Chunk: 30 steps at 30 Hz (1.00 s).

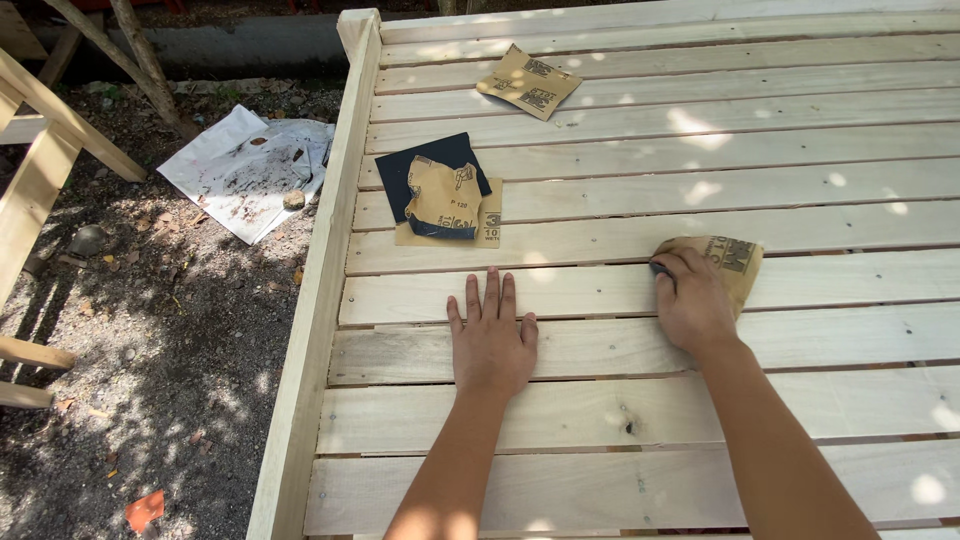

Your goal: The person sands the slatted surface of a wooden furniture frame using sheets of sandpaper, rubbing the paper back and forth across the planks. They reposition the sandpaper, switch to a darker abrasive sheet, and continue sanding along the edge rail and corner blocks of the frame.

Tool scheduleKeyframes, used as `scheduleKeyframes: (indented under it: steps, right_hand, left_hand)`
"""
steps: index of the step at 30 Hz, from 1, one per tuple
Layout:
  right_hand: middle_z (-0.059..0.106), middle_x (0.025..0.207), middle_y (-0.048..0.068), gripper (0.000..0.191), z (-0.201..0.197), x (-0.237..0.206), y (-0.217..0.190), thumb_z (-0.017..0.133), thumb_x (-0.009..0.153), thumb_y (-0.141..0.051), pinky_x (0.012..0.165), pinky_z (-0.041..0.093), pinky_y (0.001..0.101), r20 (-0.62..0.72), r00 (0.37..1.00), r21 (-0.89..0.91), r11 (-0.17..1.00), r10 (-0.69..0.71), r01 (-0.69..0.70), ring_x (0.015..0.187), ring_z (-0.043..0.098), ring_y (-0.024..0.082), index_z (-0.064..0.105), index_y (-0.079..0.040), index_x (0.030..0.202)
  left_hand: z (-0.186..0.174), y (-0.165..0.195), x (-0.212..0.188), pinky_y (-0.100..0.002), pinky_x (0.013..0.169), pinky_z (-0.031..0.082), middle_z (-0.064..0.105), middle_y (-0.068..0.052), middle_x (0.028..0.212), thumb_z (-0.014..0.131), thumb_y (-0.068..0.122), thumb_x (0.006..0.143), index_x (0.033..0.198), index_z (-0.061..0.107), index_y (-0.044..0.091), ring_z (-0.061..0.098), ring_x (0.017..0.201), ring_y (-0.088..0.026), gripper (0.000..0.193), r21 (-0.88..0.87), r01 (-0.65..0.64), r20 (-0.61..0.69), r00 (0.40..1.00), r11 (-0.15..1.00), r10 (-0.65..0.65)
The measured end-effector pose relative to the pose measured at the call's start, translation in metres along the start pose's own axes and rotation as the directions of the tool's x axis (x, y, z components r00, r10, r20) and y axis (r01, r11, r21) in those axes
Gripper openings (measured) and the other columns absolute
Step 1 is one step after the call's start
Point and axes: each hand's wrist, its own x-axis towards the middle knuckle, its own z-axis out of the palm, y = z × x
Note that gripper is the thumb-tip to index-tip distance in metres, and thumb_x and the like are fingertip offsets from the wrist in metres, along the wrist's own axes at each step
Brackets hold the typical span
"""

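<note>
- I am leaning over a big frame of pale wooden slats [640, 410], which is filling most of the view, its long side rail [318, 300] running along the left edge from near to far.
- A crumpled white sheet [240, 170], dirty with brown marks, is lying on the dark soil to the left of the frame.
- A stack of sandpaper pieces [440, 195] is sitting on the far-left slats: a dark blue-black sheet, with tan sheets showing printed backs.
- Another tan square of sandpaper [528, 82] is lying farther off, well apart.
- My left hand [490, 345] is resting flat on a near slat, fingers spread slightly.
- My right hand [692, 300] is pressing a folded tan sandpaper sheet [735, 262] onto a slat to the right, fingers curled over its edge.
</note>
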Motion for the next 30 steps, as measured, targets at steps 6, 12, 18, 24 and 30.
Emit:
scheduleKeyframes:
  steps: [6, 12, 18, 24, 30]
  right_hand:
    - [0.059, 0.132, 0.012, 0.029, 0.046, 0.0, -0.047, 0.055, 0.095, -0.017, 0.108, 0.041, 0.0458, -0.062, 0.998, 0.047, 0.999, 0.013, -0.01, 0.124, 0.05, 0.037, 0.067, -0.005, 0.12]
    - [0.058, 0.133, 0.013, 0.033, 0.036, -0.011, -0.041, 0.052, 0.096, -0.015, 0.108, 0.043, 0.046, 0.011, 0.999, 0.107, 0.994, -0.038, 0.037, 0.126, 0.051, 0.036, 0.063, -0.005, 0.126]
    - [0.052, 0.138, 0.016, 0.04, 0.002, -0.02, 0.013, 0.053, 0.1, -0.018, 0.106, 0.04, 0.0498, -0.105, 0.987, 0.064, 0.991, 0.124, -0.118, 0.127, 0.046, 0.04, 0.054, -0.004, 0.137]
    - [0.052, 0.139, 0.015, 0.041, 0.009, -0.009, 0.008, 0.053, 0.098, -0.018, 0.109, 0.039, 0.0482, -0.076, 0.989, 0.113, 0.986, 0.13, -0.121, 0.129, 0.045, 0.038, 0.055, -0.008, 0.137]
    - [0.052, 0.138, 0.014, 0.038, 0.004, -0.009, 0.001, 0.054, 0.098, -0.019, 0.109, 0.038, 0.0489, -0.071, 0.989, 0.121, 0.986, 0.128, -0.118, 0.129, 0.045, 0.036, 0.058, -0.009, 0.134]
  left_hand:
    - [-0.004, 0.004, 0.0, -0.053, 0.124, 0.001, 0.002, -0.004, 0.17, 0.022, 0.047, 0.102, 0.162, 0.012, 0.017, -0.001, 0.156, -0.028, 0.068, 0.042, 0.02, 0.05, 0.999, 0.999, -0.022]
    - [-0.001, -0.001, 0.0, -0.053, 0.125, 0.001, 0.003, -0.003, 0.172, 0.023, 0.048, 0.103, 0.162, 0.013, 0.018, -0.001, 0.157, -0.027, 0.067, 0.012, 0.028, 0.054, 0.998, 1.0, -0.028]
    - [0.012, 0.005, 0.014, -0.052, 0.126, 0.009, 0.025, -0.014, 0.163, 0.04, 0.036, 0.1, 0.154, 0.042, 0.025, 0.014, 0.155, -0.029, 0.055, -0.114, -0.014, -0.106, 0.994, 0.993, 0.002]
    - [0.03, 0.057, 0.05, -0.045, 0.116, 0.031, 0.05, -0.008, 0.129, 0.063, 0.023, 0.092, 0.129, 0.067, 0.016, 0.043, 0.128, -0.027, 0.038, -0.281, -0.153, -0.312, 0.948, 0.947, 0.06]
    - [0.028, 0.068, 0.072, -0.042, 0.109, 0.035, 0.051, -0.003, 0.12, 0.066, 0.024, 0.091, 0.103, 0.076, 0.015, 0.044, 0.119, -0.026, 0.018, -0.207, -0.058, -0.279, 0.96, 0.977, -0.002]
